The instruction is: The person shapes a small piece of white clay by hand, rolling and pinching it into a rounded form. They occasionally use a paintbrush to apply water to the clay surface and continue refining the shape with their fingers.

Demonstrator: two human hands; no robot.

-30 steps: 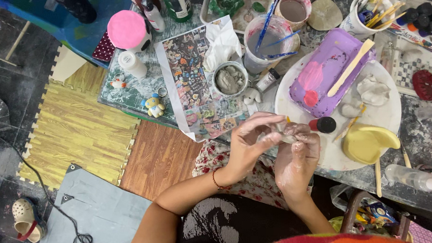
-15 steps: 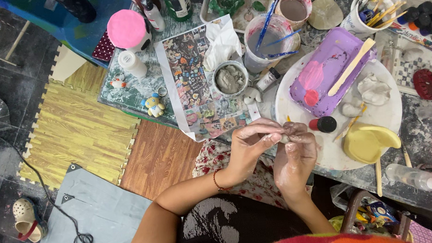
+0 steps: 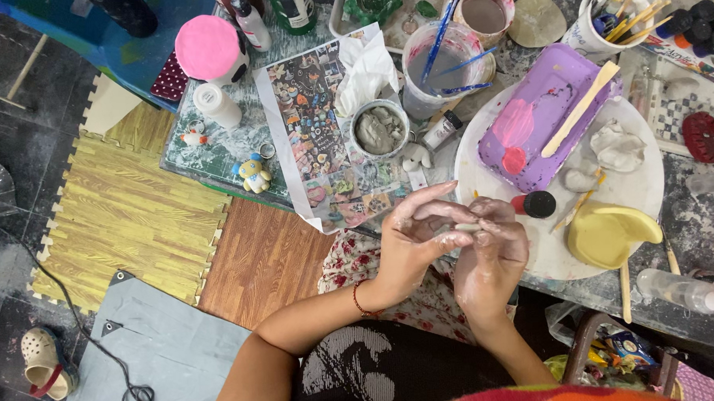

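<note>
Your two hands meet at the near edge of the worktop (image 3: 690, 212), fingertips pressed together around a small pale lump of clay (image 3: 469, 227). Your left hand (image 3: 414, 238) curls in from the left, thumb and forefinger pinching the lump while the other fingers fan out above it. Your right hand (image 3: 493, 255), smeared with pale clay, cups it from below and from the right. The lump is so small that only a sliver shows between the fingertips. A thin red bracelet (image 3: 359, 300) sits on your left wrist.

Just beyond your fingers lies a round white board (image 3: 649, 190). On it, touching its near edge beside your right hand, lies a small bottle with a black cap (image 3: 535, 204). Farther back on the board stands a purple tray (image 3: 544, 111) with pink smears, a flat wooden stick (image 3: 579, 110) lying across it. A yellow scoop-shaped piece (image 3: 607, 233) rests on the board to the right, and pale clay scraps (image 3: 616, 145) lie beside the tray.

To the left of the board, a small tub of grey clay (image 3: 378, 130) stands on a printed sheet of pictures (image 3: 310, 115). Behind it is a clear cup (image 3: 439, 67) holding blue brushes. A pink-lidded jar (image 3: 208, 47) and a little blue-and-yellow figurine (image 3: 253, 174) stand well to the left. Below the worktop, yellow and brown foam floor mats (image 3: 128, 208) cover the floor.
</note>
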